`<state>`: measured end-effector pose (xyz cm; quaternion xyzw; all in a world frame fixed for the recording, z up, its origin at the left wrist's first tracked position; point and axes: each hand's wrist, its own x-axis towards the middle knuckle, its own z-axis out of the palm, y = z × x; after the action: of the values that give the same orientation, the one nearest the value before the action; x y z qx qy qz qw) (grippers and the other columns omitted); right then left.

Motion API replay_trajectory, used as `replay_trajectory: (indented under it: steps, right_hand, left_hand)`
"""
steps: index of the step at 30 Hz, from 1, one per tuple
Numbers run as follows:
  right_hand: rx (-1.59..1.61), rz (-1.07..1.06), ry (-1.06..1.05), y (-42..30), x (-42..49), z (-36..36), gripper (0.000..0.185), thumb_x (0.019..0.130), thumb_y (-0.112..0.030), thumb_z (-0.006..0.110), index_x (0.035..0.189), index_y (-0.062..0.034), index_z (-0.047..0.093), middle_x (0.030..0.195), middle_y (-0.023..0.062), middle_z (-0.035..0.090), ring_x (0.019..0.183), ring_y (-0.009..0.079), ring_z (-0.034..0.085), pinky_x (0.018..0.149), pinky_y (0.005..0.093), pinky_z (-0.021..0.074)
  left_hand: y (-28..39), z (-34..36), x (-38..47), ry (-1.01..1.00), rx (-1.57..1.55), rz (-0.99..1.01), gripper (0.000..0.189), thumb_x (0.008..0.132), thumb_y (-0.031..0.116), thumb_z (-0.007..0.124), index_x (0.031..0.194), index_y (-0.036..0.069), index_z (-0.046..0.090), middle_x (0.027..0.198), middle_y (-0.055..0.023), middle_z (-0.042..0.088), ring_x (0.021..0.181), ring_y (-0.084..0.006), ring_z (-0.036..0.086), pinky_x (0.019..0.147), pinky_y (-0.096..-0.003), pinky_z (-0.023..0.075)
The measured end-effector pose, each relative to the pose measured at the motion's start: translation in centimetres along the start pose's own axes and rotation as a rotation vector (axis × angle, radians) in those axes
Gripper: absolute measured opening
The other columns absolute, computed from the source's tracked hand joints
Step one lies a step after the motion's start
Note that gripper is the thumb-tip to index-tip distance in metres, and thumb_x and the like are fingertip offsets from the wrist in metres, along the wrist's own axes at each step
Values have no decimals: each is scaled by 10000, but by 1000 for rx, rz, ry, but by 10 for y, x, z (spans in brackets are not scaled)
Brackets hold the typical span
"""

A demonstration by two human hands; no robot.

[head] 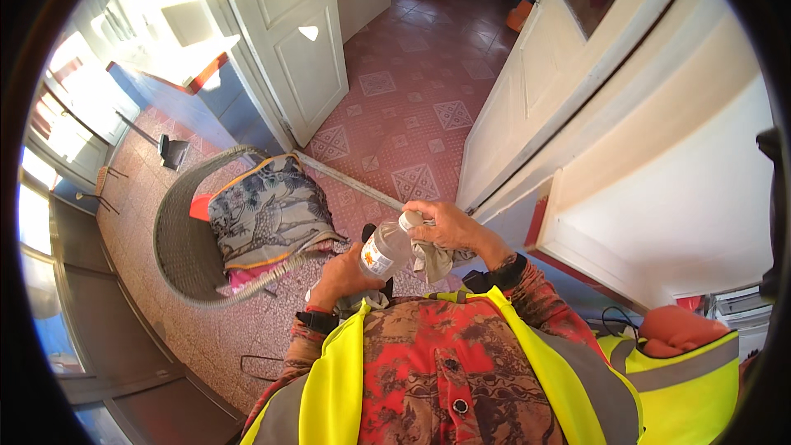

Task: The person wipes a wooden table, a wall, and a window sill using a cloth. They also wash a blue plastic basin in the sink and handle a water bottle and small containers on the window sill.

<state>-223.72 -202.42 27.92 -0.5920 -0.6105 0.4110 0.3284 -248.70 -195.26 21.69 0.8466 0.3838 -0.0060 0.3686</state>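
A clear plastic bottle (390, 250) with a white cap and a printed label tilts in front of my chest. My left hand (347, 272) is wrapped around the bottle's lower body. At its top, the fingers of my right hand (450, 226) grip the white cap (410, 220). A crumpled beige cloth (435, 259) hangs beneath my right hand, held against the palm. Pale cloth also shows below my left hand; whether it is held there I cannot tell. The liquid level inside the bottle is hard to make out.
A grey wicker chair (185, 247) with a patterned cushion (272, 210) stands at left. Ahead, a door threshold (352, 180) lies between two white doors (296, 43). A long-handled dustpan (175, 153) stands farther left. At right are a white ledge (655, 235) and a yellow reflective vest (686, 389).
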Motion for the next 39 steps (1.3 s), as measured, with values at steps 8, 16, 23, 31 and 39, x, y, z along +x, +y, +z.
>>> replay_trajectory:
  steps: [8,16,23,31,39]
  right_hand:
    - [-348,117,162,17,195,-108,427,766,-364,663,1083,-88,593,925,163,667,865,334,645,745,404,495]
    - [-178,204,195,57,302,-176,461,745,-395,683,1057,-66,596,963,175,657,885,324,641,761,410,493]
    - [-170,157,169,112,415,-254,501,708,-408,686,1045,-46,601,942,169,658,860,306,642,741,386,494]
    - [-188,155,639,199,513,-491,423,730,-378,670,1015,-76,592,864,102,658,735,218,647,631,335,523]
    - [-134,404,1144,306,588,-696,459,713,-357,711,1038,-70,560,943,135,651,874,279,637,741,366,503]
  left_hand:
    - [-25,-119,221,-97,45,-1,799,518,470,798,1151,80,506,943,-196,658,902,-344,638,768,-422,500]
    - [-31,-173,348,-106,47,62,697,543,440,784,1059,68,497,958,-198,651,898,-375,629,758,-450,503]
    - [-41,-200,468,-51,-42,50,844,575,410,792,1225,28,413,1098,-221,604,1032,-384,583,854,-445,473]
    - [-28,-241,648,400,-725,-254,513,764,205,717,1152,-57,509,870,-162,649,788,-192,620,687,-291,488]
    - [100,-256,840,235,-954,-11,288,861,193,612,1041,-30,588,782,-99,634,713,-155,587,665,-264,460]
